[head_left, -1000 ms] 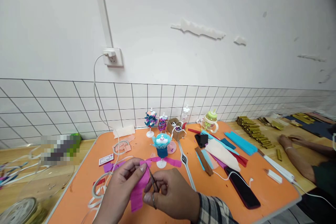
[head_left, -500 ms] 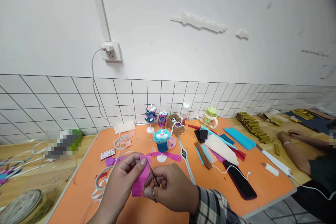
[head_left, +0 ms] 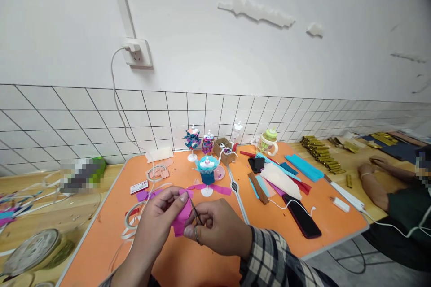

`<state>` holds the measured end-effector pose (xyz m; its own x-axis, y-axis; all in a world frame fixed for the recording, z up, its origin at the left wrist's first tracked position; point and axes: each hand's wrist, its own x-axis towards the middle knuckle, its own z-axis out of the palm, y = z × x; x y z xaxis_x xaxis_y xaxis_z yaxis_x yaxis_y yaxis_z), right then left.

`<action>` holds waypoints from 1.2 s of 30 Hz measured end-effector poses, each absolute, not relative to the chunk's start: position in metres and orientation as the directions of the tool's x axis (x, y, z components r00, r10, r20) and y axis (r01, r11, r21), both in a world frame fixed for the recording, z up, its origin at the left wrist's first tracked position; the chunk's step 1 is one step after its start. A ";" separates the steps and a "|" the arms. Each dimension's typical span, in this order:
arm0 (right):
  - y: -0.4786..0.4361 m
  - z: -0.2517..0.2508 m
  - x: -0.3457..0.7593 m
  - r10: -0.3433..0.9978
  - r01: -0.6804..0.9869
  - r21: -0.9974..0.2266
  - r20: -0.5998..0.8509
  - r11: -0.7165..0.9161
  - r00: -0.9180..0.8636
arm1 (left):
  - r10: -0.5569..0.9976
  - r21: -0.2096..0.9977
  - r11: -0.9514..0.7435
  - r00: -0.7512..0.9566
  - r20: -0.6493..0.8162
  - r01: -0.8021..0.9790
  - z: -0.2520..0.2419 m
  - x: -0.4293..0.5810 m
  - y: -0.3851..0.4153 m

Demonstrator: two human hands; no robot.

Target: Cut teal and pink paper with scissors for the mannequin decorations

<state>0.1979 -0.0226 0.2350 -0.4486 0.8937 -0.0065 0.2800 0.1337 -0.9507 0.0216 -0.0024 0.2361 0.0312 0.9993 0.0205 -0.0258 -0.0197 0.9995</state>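
My left hand pinches a piece of magenta crepe paper between thumb and fingers, above the orange table. My right hand is closed round small scissors, whose thin blades point up against the paper's right edge. Just behind my hands stands a small white stand wrapped in blue paper, with magenta strips lying at its foot.
Two more decorated stands, a cardboard box, a green-lidded cup, coloured paper strips, a dark phone and white tape lie on the orange table. Another person's arm rests at the right by gold strips.
The view has tilted and shifted a little; my hands stay together with the paper and scissors, and less magenta paper hangs below my fingers than before.
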 end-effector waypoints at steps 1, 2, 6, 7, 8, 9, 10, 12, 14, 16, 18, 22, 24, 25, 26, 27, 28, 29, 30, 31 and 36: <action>-0.023 0.235 0.198 0.894 0.285 -0.950 -0.013 0.128 -0.447 | 0.999 1.000 -0.018 0.028 0.018 -0.024 0.236 0.022 -0.003; -0.024 0.234 0.198 0.895 0.288 -0.949 -0.015 0.127 -0.446 | 1.000 1.000 -0.016 0.024 0.016 -0.025 0.237 0.022 -0.003; -0.027 0.236 0.197 0.895 0.277 -0.948 0.015 0.154 -0.447 | 0.999 0.998 -0.003 0.043 0.006 -0.060 0.238 0.022 -0.003; -0.028 0.236 0.197 0.896 0.276 -0.948 0.021 0.159 -0.445 | 0.999 0.998 -0.003 0.048 0.006 -0.069 0.238 0.022 -0.004; -0.028 0.236 0.197 0.896 0.276 -0.947 0.025 0.163 -0.444 | 0.999 0.997 -0.005 0.053 0.008 -0.072 0.238 0.023 -0.004; -0.029 0.237 0.197 0.896 0.275 -0.948 0.026 0.163 -0.443 | 0.998 0.998 -0.008 0.056 0.012 -0.070 0.238 0.023 -0.004; -0.029 0.237 0.197 0.896 0.274 -0.948 0.025 0.162 -0.443 | 0.998 0.998 -0.012 0.061 0.016 -0.066 0.238 0.023 -0.005; -0.029 0.236 0.196 0.895 0.264 -0.954 0.012 0.144 -0.445 | 0.998 0.998 -0.020 0.061 0.023 -0.054 0.238 0.023 -0.005; -0.028 0.235 0.196 0.893 0.239 -0.965 -0.013 0.106 -0.449 | 0.998 0.999 -0.032 0.046 0.034 -0.041 0.239 0.024 -0.005; -0.028 0.234 0.196 0.892 0.218 -0.973 -0.031 0.077 -0.451 | 0.999 0.999 -0.043 0.028 0.043 -0.030 0.239 0.024 -0.005; -0.028 0.233 0.196 0.894 0.219 -0.972 -0.023 0.085 -0.448 | 0.999 0.999 -0.041 0.023 0.042 -0.028 0.239 0.025 -0.004; -0.028 0.233 0.198 0.897 0.248 -0.960 0.009 0.132 -0.442 | 0.999 0.999 -0.002 0.041 0.004 -0.041 0.239 0.025 -0.004; -0.027 0.233 0.198 0.895 0.242 -0.963 -0.001 0.119 -0.445 | 0.999 0.999 0.000 0.050 0.002 -0.039 0.239 0.026 -0.004; -0.026 0.233 0.198 0.895 0.234 -0.967 -0.013 0.103 -0.446 | 0.999 0.999 -0.008 0.049 0.009 -0.037 0.239 0.026 -0.004; -0.026 0.233 0.198 0.894 0.225 -0.971 -0.025 0.086 -0.448 | 0.999 0.999 -0.015 0.048 0.016 -0.032 0.239 0.026 -0.004; -0.025 0.233 0.197 0.892 0.216 -0.974 -0.037 0.068 -0.450 | 0.999 0.999 -0.022 0.046 0.023 -0.027 0.239 0.026 -0.003; -0.025 0.233 0.197 0.890 0.211 -0.976 -0.046 0.057 -0.453 | 0.999 0.999 -0.026 0.045 0.027 -0.023 0.239 0.026 -0.003; -0.025 0.234 0.197 0.891 0.213 -0.975 -0.047 0.056 -0.452 | 0.999 0.999 -0.028 0.043 0.028 -0.021 0.239 0.026 -0.003; -0.025 0.234 0.197 0.891 0.220 -0.973 -0.040 0.068 -0.452 | 0.999 0.999 -0.027 0.044 0.028 -0.021 0.239 0.026 -0.003; -0.025 0.235 0.197 0.892 0.232 -0.968 -0.024 0.091 -0.451 | 0.999 0.999 -0.026 0.046 0.027 -0.021 0.238 0.026 -0.003; -0.026 0.238 0.199 0.895 0.268 -0.945 0.053 0.188 -0.442 | 0.998 1.000 -0.020 0.051 0.020 -0.017 0.238 0.026 -0.003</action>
<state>0.1992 -0.0259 0.2384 -0.4424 0.8953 0.0526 0.2676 0.1878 -0.9451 0.0261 -0.0035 0.2384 0.0510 0.9985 0.0204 -0.0171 -0.0196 0.9997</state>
